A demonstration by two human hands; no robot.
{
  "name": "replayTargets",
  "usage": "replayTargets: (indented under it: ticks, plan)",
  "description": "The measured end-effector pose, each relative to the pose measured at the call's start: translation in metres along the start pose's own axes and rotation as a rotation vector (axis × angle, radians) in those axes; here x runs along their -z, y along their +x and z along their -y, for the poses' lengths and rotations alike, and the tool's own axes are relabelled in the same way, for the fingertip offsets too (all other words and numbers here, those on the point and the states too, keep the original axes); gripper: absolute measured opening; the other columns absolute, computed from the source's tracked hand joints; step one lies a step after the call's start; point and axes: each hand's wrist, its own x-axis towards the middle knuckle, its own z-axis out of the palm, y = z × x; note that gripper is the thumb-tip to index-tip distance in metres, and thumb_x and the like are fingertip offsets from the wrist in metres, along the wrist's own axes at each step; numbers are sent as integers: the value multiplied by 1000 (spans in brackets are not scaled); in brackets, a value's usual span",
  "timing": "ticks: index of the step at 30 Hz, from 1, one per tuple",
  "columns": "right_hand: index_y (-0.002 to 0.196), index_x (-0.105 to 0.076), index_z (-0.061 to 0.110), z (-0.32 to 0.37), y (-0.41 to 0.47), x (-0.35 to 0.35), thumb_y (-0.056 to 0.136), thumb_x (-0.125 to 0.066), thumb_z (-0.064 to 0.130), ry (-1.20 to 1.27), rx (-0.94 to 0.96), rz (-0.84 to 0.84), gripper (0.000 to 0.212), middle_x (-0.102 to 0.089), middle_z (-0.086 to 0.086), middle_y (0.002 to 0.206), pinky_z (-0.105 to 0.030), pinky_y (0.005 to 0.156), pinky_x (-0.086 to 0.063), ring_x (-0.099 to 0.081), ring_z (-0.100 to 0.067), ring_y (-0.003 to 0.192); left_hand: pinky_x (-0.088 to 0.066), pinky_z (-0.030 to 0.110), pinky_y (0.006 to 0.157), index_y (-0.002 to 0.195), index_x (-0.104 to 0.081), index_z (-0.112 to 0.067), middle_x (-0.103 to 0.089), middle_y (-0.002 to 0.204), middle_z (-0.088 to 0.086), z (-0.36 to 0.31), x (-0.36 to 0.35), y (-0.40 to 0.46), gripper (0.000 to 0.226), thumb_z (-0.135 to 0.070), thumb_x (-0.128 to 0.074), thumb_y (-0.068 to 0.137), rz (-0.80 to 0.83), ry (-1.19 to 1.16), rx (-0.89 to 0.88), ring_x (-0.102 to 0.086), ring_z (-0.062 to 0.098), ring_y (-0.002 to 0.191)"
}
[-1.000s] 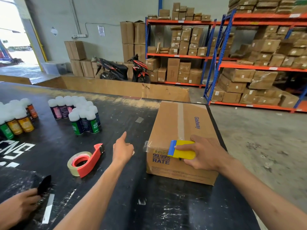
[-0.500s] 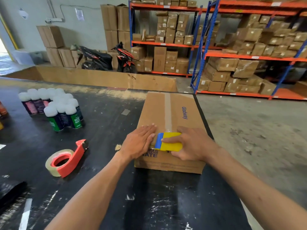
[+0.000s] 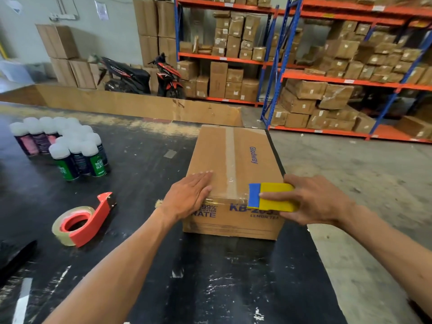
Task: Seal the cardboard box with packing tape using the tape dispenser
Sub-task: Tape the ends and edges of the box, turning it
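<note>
A brown cardboard box (image 3: 254,157) stands on the black table, with a strip of clear tape (image 3: 230,157) running along its top seam. My left hand (image 3: 189,195) lies flat, fingers together, on the box's near left top corner. My right hand (image 3: 313,199) grips a yellow and blue squeegee (image 3: 271,197) at the box's near right top edge, just right of the tape. The red tape dispenser (image 3: 81,220) with its roll lies on the table to the left of the box, untouched.
Several white-capped spray bottles (image 3: 70,148) stand at the table's left. The table's right edge (image 3: 301,230) runs beside the box, with concrete floor beyond. Shelves of cartons (image 3: 327,90) and two scooters (image 3: 145,78) fill the back. A dark object (image 3: 14,253) lies at the lower left.
My left hand came from the table onto the box's near left corner and now lies flat. My right hand slid the squeegee rightwards off the tape strip.
</note>
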Motion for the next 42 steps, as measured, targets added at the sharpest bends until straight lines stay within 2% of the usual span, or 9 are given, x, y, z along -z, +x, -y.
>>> replayTargets:
  ticks: [5,12,15,18,20,27,30,34,42]
  plan:
    - [134,-49,56,-11,5,-5,80,-41,64,14,6,57,55,-56,-1,92,-29,45,-42,-57,-19,58,-25,34,119,156,-29,-17,-44,154,5,3,-2,1,70,-58,-11,103,35,53,-70,-43,21,142]
    - [128,-59,51,-7,4,-8,79,-48,61,29,37,12,52,-52,2,82,-24,46,-29,-52,-18,50,-18,45,123,160,-5,-17,-26,162,13,-11,12,7,87,-74,-13,96,103,198,-160,-29,27,149]
    - [125,-63,49,-7,5,-9,76,-50,60,45,43,-23,52,-52,2,80,-23,48,-26,-51,-18,48,-13,48,123,158,-16,-12,-20,163,15,-30,15,30,79,-65,-16,100,70,238,-333,-18,29,152]
    - [125,-63,50,-8,5,-10,75,-50,61,56,42,-30,52,-52,2,80,-24,48,-26,-52,-19,48,-4,42,125,159,-5,-13,-4,166,6,-39,1,45,69,-54,-9,103,225,203,-480,-1,19,154]
    - [124,-62,52,-6,6,-10,76,-49,62,58,29,-25,52,-52,3,80,-24,47,-25,-51,-18,48,-5,38,125,159,2,-17,2,167,2,-37,-8,45,67,-53,-4,102,339,174,-459,3,16,154]
    - [123,-62,54,-7,6,-10,76,-47,63,61,1,-29,50,-44,7,78,-23,48,-21,-45,-15,49,-3,35,125,157,14,-19,0,167,2,-40,-2,47,74,-63,-6,100,412,75,-380,-1,10,153]
    - [126,-59,55,-8,8,-10,77,-45,64,52,2,-12,51,-34,10,81,-21,47,-15,-36,-12,54,-3,35,125,158,9,-20,1,167,-1,-40,-1,46,68,-57,-10,103,397,73,-393,1,9,153]
    - [131,-50,60,-17,2,-6,81,-45,67,49,-8,14,51,-38,9,82,-25,50,-27,-40,-11,57,-2,31,125,159,6,-21,0,167,-2,-35,0,48,74,-61,-6,98,409,79,-401,-1,9,153]
    - [125,-58,57,-49,-56,-11,76,-57,63,91,-66,23,49,-33,11,75,-18,44,-18,-31,-10,54,-7,35,125,160,-3,-19,-11,167,1,-38,0,48,70,-58,-16,104,378,79,-408,-14,15,153]
